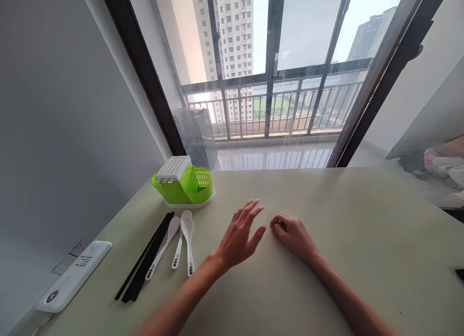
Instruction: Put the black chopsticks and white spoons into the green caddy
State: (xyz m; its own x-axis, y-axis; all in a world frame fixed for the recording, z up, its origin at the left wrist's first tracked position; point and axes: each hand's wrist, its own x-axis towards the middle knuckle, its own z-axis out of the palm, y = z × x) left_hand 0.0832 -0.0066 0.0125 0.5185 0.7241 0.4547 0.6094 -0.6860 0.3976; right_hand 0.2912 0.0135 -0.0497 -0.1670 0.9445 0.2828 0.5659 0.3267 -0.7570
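Pictured at the centre of the frame: a left hand (241, 232) over a pale green table (326, 196), with fingers loosely spread and nothing in grasp; impossible to tell whether touching the surface. Just beside it, right of centre: a right hand (293, 235) curled into a loose fist, with no object visible inside. Laid out left of centre, apart from both hands: three white spoons (187, 228) and a slanting bundle of black chopsticks (150, 258). Behind them, at mid-left: a bright green caddy (188, 198). Near the left edge: a white power strip (79, 273).

For clean handling, judging from this layout: lead with the left hand, closer to the utensils. Lift the upper of the two overlapping spoons first, by the handle, to avoid dragging the other. Square up the fanned chopsticks before gripping, to avoid shedding any. Steady the caddy by its rim, well away from the power strip.
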